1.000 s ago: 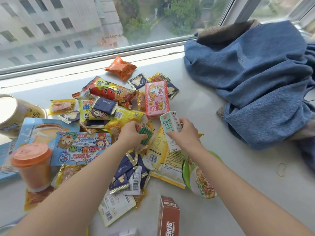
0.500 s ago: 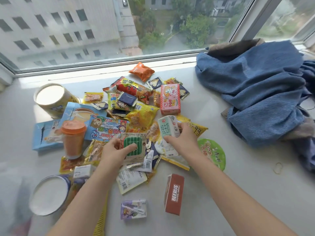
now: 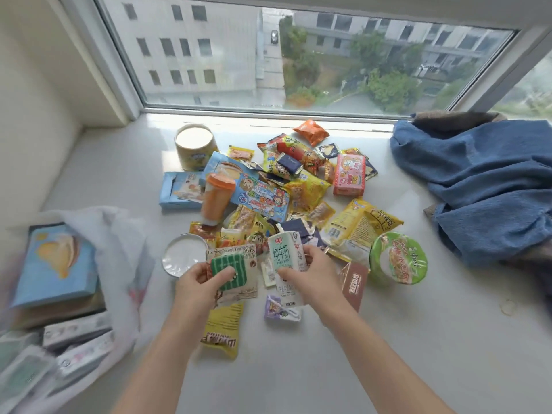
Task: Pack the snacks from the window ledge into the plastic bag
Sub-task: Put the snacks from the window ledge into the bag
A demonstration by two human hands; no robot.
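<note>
Left hand [image 3: 199,282]: curled round a tea packet [image 3: 236,271] with a green patch, thumb on its face, held just above the ledge.
Right hand [image 3: 310,271]: gripping a milk carton [image 3: 284,258], upright, thumb on the front, fingers behind.
Packet and carton: side by side, nearly touching, in front of the snack pile.
Snack pile [image 3: 298,192]: spread across the middle of the ledge [image 3: 328,369], under the window [image 3: 298,55]; wrappers overlapping.
Near the hands: white lid [image 3: 182,258] left of the packet; brown box [image 3: 354,283] right of the carton; small purple carton [image 3: 280,309] and yellow pouch [image 3: 222,333] below.
Further back: orange cup [image 3: 216,198], tin [image 3: 194,147], pink box [image 3: 349,174], green noodle bowl [image 3: 400,258] at right.
Plastic bag [image 3: 119,234]: white, at far left on the ledge, mouth open, blue box [image 3: 56,264] and flat packs inside; blurred.
Blue cloth [image 3: 484,186]: heaped at right, apart from the pile.
</note>
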